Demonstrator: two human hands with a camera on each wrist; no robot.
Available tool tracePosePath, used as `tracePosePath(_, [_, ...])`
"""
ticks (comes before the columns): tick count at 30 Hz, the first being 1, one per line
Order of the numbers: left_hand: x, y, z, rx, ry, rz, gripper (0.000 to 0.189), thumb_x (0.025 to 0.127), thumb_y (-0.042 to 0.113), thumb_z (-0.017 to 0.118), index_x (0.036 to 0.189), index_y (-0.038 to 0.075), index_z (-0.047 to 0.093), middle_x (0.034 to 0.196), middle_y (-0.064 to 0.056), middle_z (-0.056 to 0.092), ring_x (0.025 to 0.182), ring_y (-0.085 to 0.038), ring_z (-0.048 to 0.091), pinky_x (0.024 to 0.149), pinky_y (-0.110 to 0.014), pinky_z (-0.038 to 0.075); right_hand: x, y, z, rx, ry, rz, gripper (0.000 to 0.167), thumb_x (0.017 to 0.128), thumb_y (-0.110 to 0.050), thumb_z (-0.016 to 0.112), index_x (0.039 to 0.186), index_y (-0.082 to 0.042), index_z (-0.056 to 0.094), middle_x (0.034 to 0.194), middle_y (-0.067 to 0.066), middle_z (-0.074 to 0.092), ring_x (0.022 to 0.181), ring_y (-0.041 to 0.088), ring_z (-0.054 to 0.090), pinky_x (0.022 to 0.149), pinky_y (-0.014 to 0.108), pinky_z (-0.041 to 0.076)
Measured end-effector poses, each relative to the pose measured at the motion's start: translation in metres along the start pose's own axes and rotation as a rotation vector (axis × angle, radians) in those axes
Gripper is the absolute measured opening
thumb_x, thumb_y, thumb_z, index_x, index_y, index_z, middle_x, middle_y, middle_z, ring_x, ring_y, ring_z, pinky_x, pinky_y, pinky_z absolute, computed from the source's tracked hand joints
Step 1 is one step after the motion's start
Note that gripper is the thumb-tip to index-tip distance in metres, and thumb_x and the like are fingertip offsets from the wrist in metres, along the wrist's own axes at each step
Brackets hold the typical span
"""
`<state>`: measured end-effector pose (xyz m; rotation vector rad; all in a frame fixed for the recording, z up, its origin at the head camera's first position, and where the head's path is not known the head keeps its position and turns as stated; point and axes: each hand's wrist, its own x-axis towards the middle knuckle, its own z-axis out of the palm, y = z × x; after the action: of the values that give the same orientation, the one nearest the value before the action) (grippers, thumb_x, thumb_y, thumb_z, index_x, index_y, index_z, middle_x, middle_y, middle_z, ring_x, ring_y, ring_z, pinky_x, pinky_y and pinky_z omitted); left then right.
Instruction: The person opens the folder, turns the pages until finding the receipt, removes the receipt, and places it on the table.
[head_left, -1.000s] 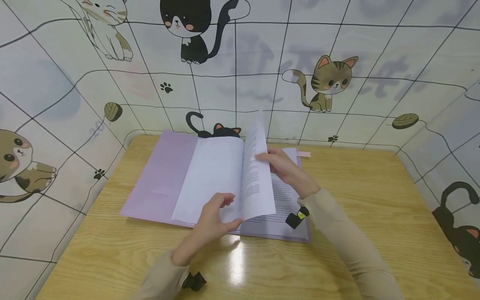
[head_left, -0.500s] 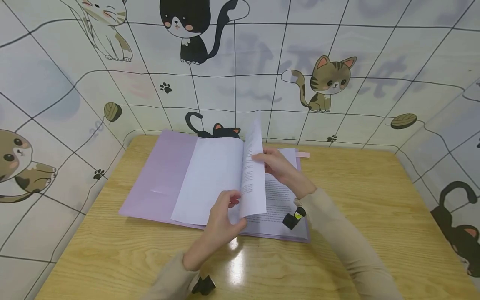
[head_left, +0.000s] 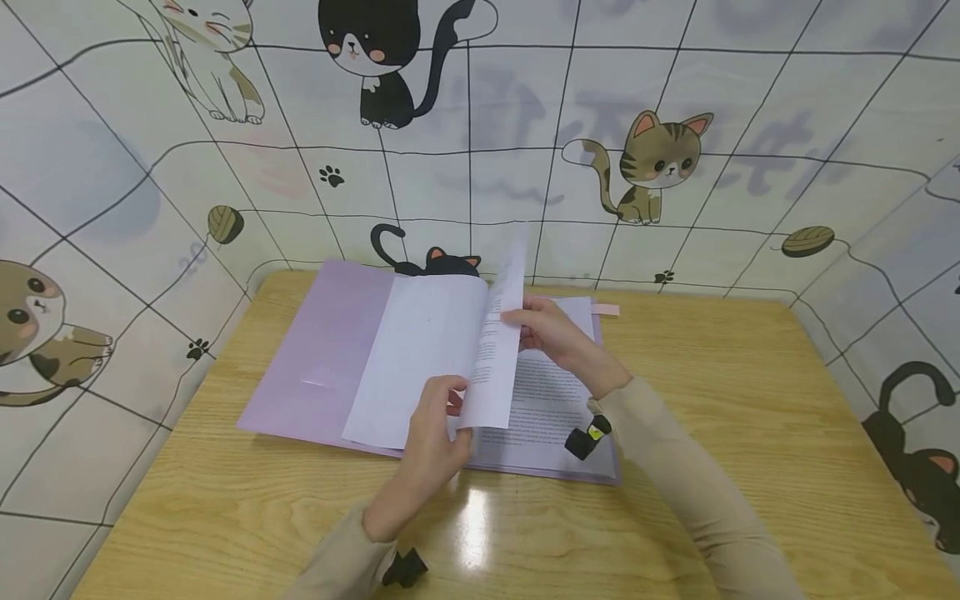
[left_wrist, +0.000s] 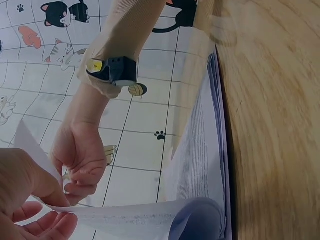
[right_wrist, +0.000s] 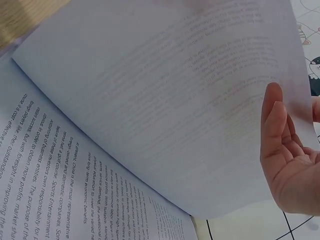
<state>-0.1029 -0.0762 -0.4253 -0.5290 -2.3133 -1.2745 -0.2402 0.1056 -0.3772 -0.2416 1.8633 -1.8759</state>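
A raised printed page (head_left: 495, 358) stands up from an open booklet with a light purple cover (head_left: 322, 350). My right hand (head_left: 558, 337) pinches its outer edge, thumb on the printed face and fingers behind. Closer to me, my left hand (head_left: 435, 433) pinches the page's lower corner between thumb and fingers. In the left wrist view, the left hand (left_wrist: 35, 200) holds the page edge near the right hand (left_wrist: 80, 155), and the page (left_wrist: 130, 217) curls at its bound side. The right wrist view shows the page's back (right_wrist: 165, 110) beside the right fingers (right_wrist: 275, 130).
Under the raised page lies another printed sheet (head_left: 558, 408); a blank white page (head_left: 423, 350) lies on the left. A pink tab (head_left: 606, 309) sticks out at the right. The wooden table (head_left: 720, 400) meets a cat-patterned backdrop (head_left: 517, 100) at the back.
The raised page has swung leftward. My left hand has moved onto its lower corner and taken hold of it, while the right hand has shifted slightly left with the page edge.
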Motion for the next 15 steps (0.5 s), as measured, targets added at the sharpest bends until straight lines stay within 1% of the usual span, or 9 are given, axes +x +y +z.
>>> tracePosePath(2, [0.0,-0.004,-0.002,0.006,0.02,-0.003,0.055,0.058,-0.026,0.056,0.109,-0.005,0.047,0.1,-0.016,0.051,0.08,-0.02,0.052,0.067,-0.028,0.052,0.0,0.001,-0.001,-0.005,-0.008,0.0,0.041,0.093,-0.012,0.051,0.13,0.006,0.045,0.094,0.005,0.064,0.073,0.014,0.063,0.06,0.024,0.05])
tracePosePath(5, [0.001,-0.011,-0.007,0.021,0.052,0.008,0.052,0.061,-0.026,0.056,0.108,-0.006,0.048,0.098,-0.016,0.052,0.079,-0.02,0.052,0.064,-0.027,0.052,0.001,0.002,-0.002,0.01,-0.019,-0.002,0.033,0.094,-0.015,0.052,0.121,0.005,0.049,0.084,0.003,0.066,0.068,0.013,0.062,0.058,0.022,0.049])
tracePosePath(8, [0.0,-0.02,-0.012,0.048,0.08,0.029,0.047,0.064,-0.025,0.056,0.108,-0.009,0.048,0.093,-0.016,0.054,0.079,-0.023,0.055,0.06,-0.028,0.053,0.001,0.002,-0.004,0.037,-0.032,-0.013,0.024,0.094,-0.015,0.052,0.109,0.004,0.052,0.078,0.003,0.066,0.065,0.014,0.062,0.058,0.022,0.049])
tracePosePath(10, [-0.001,-0.025,-0.017,0.066,0.095,0.023,0.045,0.066,-0.023,0.057,0.107,-0.009,0.049,0.091,-0.016,0.056,0.079,-0.024,0.057,0.059,-0.029,0.052,0.001,0.003,-0.005,0.055,-0.038,-0.017,0.019,0.094,-0.014,0.053,0.103,0.002,0.054,0.078,0.004,0.067,0.065,0.014,0.062,0.058,0.022,0.05])
tracePosePath(12, [-0.002,-0.03,-0.021,0.075,0.094,-0.003,0.044,0.066,-0.021,0.058,0.108,-0.009,0.049,0.091,-0.016,0.058,0.078,-0.025,0.058,0.058,-0.029,0.05,0.002,0.005,-0.007,0.059,-0.039,-0.016,0.014,0.093,-0.014,0.054,0.1,-0.002,0.057,0.078,0.004,0.067,0.065,0.014,0.062,0.058,0.022,0.049])
tracePosePath(15, [-0.004,-0.036,-0.028,0.074,0.082,-0.062,0.046,0.066,-0.018,0.059,0.109,-0.007,0.049,0.091,-0.017,0.061,0.077,-0.025,0.06,0.055,-0.028,0.047,0.002,0.008,-0.01,0.063,-0.034,-0.008,0.011,0.093,-0.014,0.054,0.098,-0.006,0.059,0.079,0.005,0.067,0.065,0.014,0.062,0.059,0.022,0.05])
